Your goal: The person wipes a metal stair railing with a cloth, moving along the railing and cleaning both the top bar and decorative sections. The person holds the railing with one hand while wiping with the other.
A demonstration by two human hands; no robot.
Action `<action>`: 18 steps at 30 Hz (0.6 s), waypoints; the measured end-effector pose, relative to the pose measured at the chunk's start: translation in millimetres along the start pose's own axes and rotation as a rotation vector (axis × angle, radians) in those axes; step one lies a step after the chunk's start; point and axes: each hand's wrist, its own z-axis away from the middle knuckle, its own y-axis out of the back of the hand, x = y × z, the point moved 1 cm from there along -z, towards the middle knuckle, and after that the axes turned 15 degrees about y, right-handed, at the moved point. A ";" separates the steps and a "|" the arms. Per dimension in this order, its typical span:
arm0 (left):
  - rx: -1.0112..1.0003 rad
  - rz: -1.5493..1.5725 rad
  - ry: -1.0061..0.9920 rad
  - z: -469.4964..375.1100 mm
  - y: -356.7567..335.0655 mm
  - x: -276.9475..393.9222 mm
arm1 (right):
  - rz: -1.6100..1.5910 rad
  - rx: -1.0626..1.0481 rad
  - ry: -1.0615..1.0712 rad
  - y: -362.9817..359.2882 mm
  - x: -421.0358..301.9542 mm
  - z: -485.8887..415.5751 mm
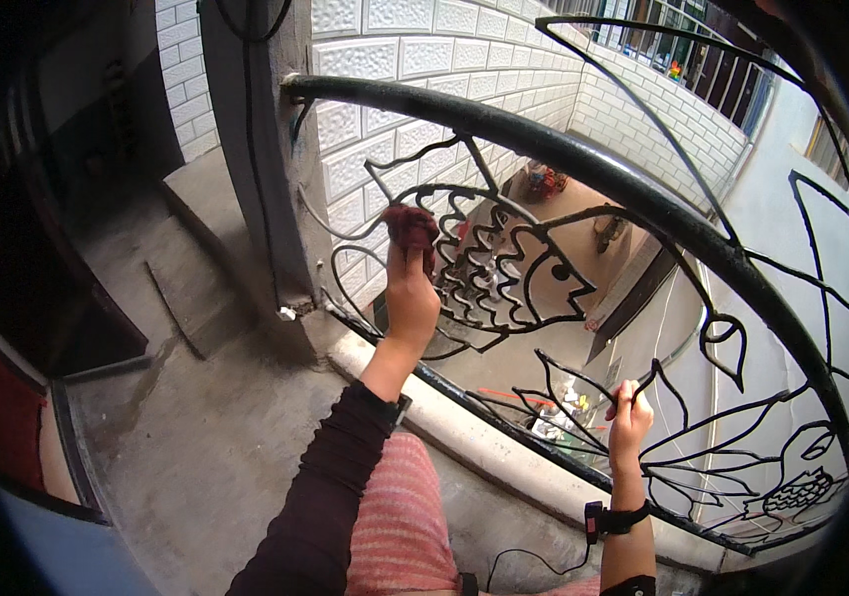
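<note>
My left hand [411, 290] holds a crumpled dark red cloth [411, 223] against the tail end of a fish figure [521, 261] made of black metal bars in a balcony railing. Lower right, my right hand [629, 417] grips a pointed leaf-shaped bar of the railing's metal flower [652, 447]. Above both hands runs the railing's thick black top rail [514, 127]. A smaller metal fish [800, 492] stands in the railing at the far right. The fingertips of my left hand are hidden by the cloth.
A grey post [283, 186] stands at the railing's left end, by a white tiled wall [432, 59]. A pale concrete curb [484, 447] runs under the railing. Beyond it lies a lower courtyard. A thin black cable [529, 553] hangs near my right wrist.
</note>
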 end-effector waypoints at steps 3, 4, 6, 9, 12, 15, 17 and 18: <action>-0.146 0.038 0.212 31.3 3.5 -15.6 | -0.004 0.001 0.007 -0.3 -2.1 -0.8; -0.165 0.016 0.220 34.4 3.9 -19.1 | 0.013 0.006 0.016 -0.3 -2.4 -0.6; -0.225 -0.017 0.247 36.5 7.8 -24.3 | 0.012 0.011 -0.004 -0.7 -1.5 -0.7; -0.230 -0.071 0.147 39.8 17.4 -25.1 | 0.066 0.009 -0.025 -1.1 1.6 0.2; -0.375 -0.156 0.201 67.1 26.7 -19.1 | 0.099 0.040 0.007 -3.2 4.4 0.6; -0.464 -0.139 0.036 101.5 37.5 -8.4 | 0.064 0.025 -0.012 -2.5 4.1 1.4; -0.566 0.023 0.023 116.8 44.1 -1.1 | 0.029 0.001 -0.051 -0.3 2.9 1.1; -0.587 0.041 0.022 117.1 46.1 -0.1 | 0.003 0.002 -0.059 -0.1 2.1 1.1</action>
